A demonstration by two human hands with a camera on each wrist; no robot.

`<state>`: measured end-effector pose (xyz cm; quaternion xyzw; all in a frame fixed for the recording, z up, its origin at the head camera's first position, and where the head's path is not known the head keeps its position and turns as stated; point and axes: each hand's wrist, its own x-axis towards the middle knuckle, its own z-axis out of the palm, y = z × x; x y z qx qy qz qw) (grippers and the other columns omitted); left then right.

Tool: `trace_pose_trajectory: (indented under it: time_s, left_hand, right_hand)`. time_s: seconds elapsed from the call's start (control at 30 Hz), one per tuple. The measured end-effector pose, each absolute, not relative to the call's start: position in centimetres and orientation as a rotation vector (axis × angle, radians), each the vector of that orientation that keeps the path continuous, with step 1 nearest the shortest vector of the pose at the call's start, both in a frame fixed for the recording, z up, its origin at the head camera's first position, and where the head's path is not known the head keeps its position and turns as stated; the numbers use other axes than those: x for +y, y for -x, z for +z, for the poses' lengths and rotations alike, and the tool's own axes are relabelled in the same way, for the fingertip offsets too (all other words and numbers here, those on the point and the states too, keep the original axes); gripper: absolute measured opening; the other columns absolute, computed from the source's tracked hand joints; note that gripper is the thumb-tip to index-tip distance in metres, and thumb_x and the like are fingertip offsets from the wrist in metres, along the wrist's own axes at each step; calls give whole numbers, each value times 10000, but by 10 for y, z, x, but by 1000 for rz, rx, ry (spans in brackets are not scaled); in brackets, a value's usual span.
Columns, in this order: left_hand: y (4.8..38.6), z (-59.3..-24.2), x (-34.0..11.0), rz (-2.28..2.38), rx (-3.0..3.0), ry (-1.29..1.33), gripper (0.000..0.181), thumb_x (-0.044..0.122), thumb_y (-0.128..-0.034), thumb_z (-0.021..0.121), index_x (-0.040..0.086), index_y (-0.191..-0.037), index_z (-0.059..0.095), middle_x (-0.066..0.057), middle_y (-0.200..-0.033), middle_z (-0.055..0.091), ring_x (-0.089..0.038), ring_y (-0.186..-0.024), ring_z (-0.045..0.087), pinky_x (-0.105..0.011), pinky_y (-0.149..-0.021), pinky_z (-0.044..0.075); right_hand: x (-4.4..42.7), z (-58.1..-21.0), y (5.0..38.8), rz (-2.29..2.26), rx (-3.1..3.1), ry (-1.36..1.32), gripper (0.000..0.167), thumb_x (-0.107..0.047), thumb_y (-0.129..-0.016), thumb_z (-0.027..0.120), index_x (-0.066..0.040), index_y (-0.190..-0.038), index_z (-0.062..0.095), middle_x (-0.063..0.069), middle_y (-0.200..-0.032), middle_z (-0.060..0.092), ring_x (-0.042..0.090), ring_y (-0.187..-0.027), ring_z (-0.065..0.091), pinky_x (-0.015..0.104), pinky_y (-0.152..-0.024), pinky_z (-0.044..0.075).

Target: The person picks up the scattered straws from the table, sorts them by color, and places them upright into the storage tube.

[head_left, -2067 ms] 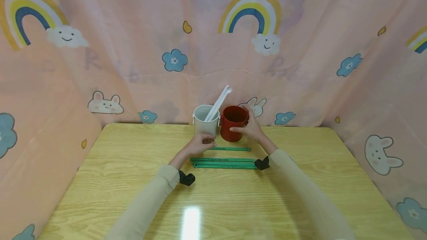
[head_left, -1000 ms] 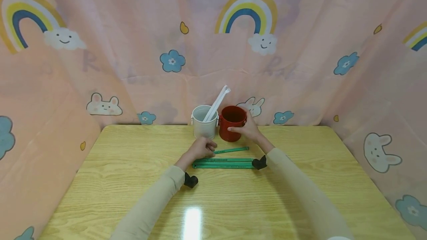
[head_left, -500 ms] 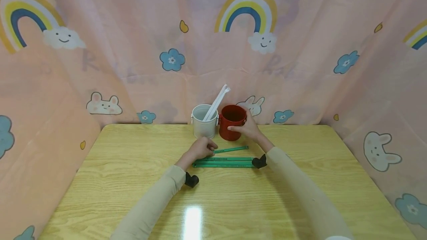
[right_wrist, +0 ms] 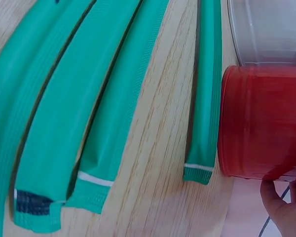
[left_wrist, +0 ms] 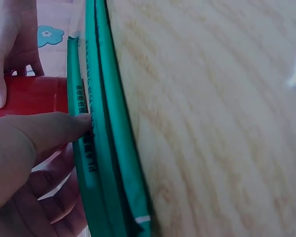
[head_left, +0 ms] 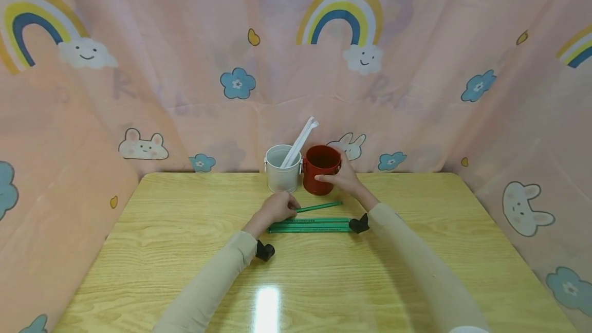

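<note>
My left hand (head_left: 276,207) pinches a straw in a green wrapper (head_left: 320,206) near its left end; the straw's right end angles away toward the buckets. In the left wrist view the thumb (left_wrist: 64,129) lies on that wrapper, with the other fingers beneath. My right hand (head_left: 346,178) holds the small red bucket (head_left: 316,187) by its right side, thumb in front. The bucket stands upright, and no contents show inside. Several more green-wrapped straws (head_left: 319,229) lie side by side nearer to me, their left ends partly behind my left hand.
Left of the red bucket stands a white bucket (head_left: 282,181), close against it. White-wrapped straws (head_left: 299,143) lean out of it to the right. The wooden table (head_left: 185,230) ends at a pink patterned curtain (head_left: 287,91) just behind the buckets.
My left hand has come slightly down and right and taken hold of the far green-wrapped straw. That straw has turned from level to slanting, right end farther back. The right hand still holds the red bucket.
</note>
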<state>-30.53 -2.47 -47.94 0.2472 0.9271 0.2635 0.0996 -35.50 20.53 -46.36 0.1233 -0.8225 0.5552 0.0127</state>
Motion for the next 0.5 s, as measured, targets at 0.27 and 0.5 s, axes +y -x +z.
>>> trace_pose_trajectory:
  time_s: [0.27, 0.5]
  left_hand:
    - [303, -476, -32, 720, 2753, -725, 134, 118, -865, 699, 119, -987, 752, 11, -926, 728, -98, -795, 594, -303, -770, 518]
    - [299, -466, -39, 760, 2715, -726, 148, 117, -874, 683, 107, -1008, 744, -3, -982, 729, -150, -905, 635, -362, -855, 521]
  right_hand:
    - [203, -454, 350, 1769, -2557, -403, 886, -118, -796, 770, -87, -1472, 198, 146, -1498, 334, 336, -1366, 314, 563, -1074, 384]
    - [206, -462, 354, 1751, -2553, -406, 886, -133, -800, 772, -109, -1473, 195, 131, -1491, 341, 321, -1355, 330, 550, -1080, 381]
